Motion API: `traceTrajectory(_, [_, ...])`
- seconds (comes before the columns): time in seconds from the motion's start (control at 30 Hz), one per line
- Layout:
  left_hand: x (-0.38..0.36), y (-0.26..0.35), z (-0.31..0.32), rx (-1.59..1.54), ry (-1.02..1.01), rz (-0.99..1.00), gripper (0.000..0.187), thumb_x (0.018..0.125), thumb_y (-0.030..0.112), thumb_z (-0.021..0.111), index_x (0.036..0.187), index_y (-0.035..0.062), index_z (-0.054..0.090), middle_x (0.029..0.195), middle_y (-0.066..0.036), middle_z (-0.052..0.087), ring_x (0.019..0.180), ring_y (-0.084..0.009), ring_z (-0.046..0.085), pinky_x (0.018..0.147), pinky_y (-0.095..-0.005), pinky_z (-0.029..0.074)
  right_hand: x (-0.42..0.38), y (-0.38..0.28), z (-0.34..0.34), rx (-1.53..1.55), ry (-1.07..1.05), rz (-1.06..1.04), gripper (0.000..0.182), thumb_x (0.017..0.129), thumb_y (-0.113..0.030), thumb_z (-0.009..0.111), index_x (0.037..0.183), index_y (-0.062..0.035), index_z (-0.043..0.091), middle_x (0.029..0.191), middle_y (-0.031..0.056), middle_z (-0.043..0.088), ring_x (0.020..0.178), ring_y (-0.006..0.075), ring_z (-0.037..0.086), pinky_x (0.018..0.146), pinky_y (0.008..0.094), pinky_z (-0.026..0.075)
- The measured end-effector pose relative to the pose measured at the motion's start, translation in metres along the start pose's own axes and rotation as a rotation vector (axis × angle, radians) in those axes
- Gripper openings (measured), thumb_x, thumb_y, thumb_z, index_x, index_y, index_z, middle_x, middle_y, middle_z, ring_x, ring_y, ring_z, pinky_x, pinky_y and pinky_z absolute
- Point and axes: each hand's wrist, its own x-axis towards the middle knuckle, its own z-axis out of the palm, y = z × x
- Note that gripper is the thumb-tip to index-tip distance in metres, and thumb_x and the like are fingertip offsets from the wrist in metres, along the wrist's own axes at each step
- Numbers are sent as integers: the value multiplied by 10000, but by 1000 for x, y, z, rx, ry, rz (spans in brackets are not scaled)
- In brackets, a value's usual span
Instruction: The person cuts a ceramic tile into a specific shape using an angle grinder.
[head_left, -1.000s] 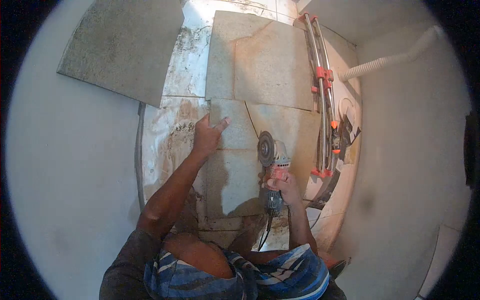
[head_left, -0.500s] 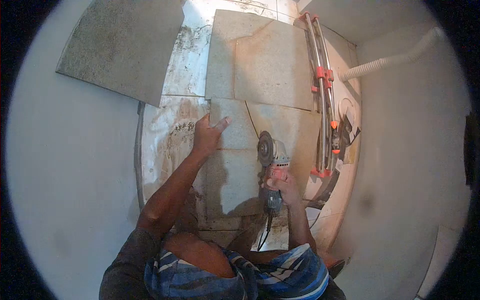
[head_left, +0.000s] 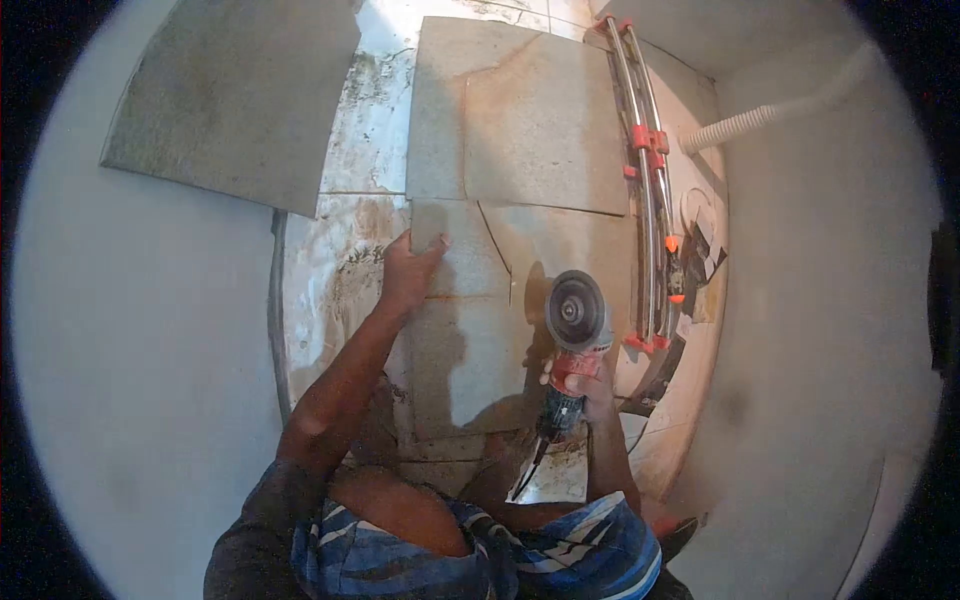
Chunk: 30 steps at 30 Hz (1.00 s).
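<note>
My right hand [head_left: 598, 392] is wrapped around the red and black body of an angle grinder [head_left: 577, 345]. Its round disc faces up toward me, raised above the right side of a grey tile [head_left: 480, 350]. A dark cut line slants down the tile from its top edge, then runs straight down a short way. At the tile's left edge, my left hand [head_left: 408, 275] grips it with the thumb on top; the other fingers are mostly hidden. The grinder's cord [head_left: 530, 468] hangs down between my legs.
Another grey tile [head_left: 540, 120] lies just beyond, with a large slab [head_left: 220, 110] at upper left. On the right is a manual tile cutter [head_left: 650, 150] with metal rails and red fittings. A ribbed white hose [head_left: 735, 128] comes from the right wall.
The grinder has lifted off the tile and moved right, its disc turning to face up. The lower end of the cut line now shows. My left hand stays at the tile's edge.
</note>
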Motion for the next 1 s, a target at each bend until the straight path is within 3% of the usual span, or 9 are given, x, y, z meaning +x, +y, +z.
traceTrajectory(0.07, [4, -7, 0, -96, -19, -30, 420, 919, 344, 765, 1155, 5, 691, 964, -55, 715, 848, -143, 650, 771, -324, 539, -4, 1, -8, -17, -8, -7, 421, 772, -258, 821, 1061, 7, 670, 995, 97, 728, 851, 178, 691, 786, 292, 537])
traceTrajectory(0.13, [7, -12, 1, -126, -39, -41, 454, 913, 360, 770, 1175, 1, 680, 987, -57, 713, 859, -141, 648, 781, -323, 538, -7, 4, -13, 15, 23, 52, 613, 736, -134, 774, 1276, 6, 519, 1039, 166, 692, 914, 281, 719, 842, 385, 595])
traceTrajectory(0.17, [9, -14, 1, -162, -49, -53, 488, 907, 375, 776, 1195, -4, 669, 1010, -58, 711, 870, -139, 645, 791, -322, 538, -8, 7, -13, 25, 28, 40, 613, 736, -134, 774, 1276, 6, 519, 1039, 166, 692, 914, 281, 719, 842, 385, 595])
traceTrajectory(0.23, [13, -16, -2, -156, -79, -55, 501, 905, 376, 778, 1209, -5, 661, 1038, -64, 709, 887, -145, 649, 802, -323, 538, -11, 13, -10, 60, 35, 20, 432, 763, -259, 814, 1067, 11, 668, 948, 84, 725, 867, 164, 689, 783, 266, 525])
traceTrajectory(0.33, [14, -19, -5, -197, -139, -92, 514, 901, 376, 784, 1224, -2, 653, 1078, -73, 707, 921, -159, 656, 825, -325, 538, -20, 23, -21, 23, 47, 21, 383, 771, -264, 808, 1025, -10, 675, 952, 72, 723, 876, 150, 677, 787, 257, 510])
traceTrajectory(0.43, [18, -17, -5, -187, -154, -168, 530, 898, 374, 790, 1248, 6, 639, 1110, -82, 700, 953, -185, 667, 850, -345, 545, -23, 17, -21, 37, 22, 13, 562, 749, -158, 790, 1231, 11, 555, 1006, 141, 697, 889, 235, 717, 816, 353, 580])
traceTrajectory(0.57, [18, -20, -3, -275, -152, -251, 588, 899, 368, 791, 1322, 21, 575, 1149, -98, 686, 993, -228, 684, 886, -408, 567, -19, 25, -21, 26, 26, 30, 449, 772, -145, 771, 1156, 20, 606, 984, 122, 706, 887, 216, 716, 811, 349, 571])
traceTrajectory(0.63, [18, -17, -6, -299, -184, -274, 587, 902, 347, 790, 1335, 26, 558, 1162, -102, 683, 1007, -240, 687, 893, -427, 573, -12, 31, -22, -18, -46, -57, 231, 845, -197, 780, 1007, -54, 698, 923, 9, 708, 849, 105, 652, 776, 263, 504])
traceTrajectory(1.0, [23, -32, -22, -366, -367, -456, 528, 902, 316, 785, 1274, -15, 608, 1159, -176, 697, 1020, -324, 709, 896, -508, 597, -11, 24, -6, 145, 34, 0, 303, 806, -181, 782, 1037, -32, 654, 906, 13, 676, 774, 111, 631, 703, 267, 497])
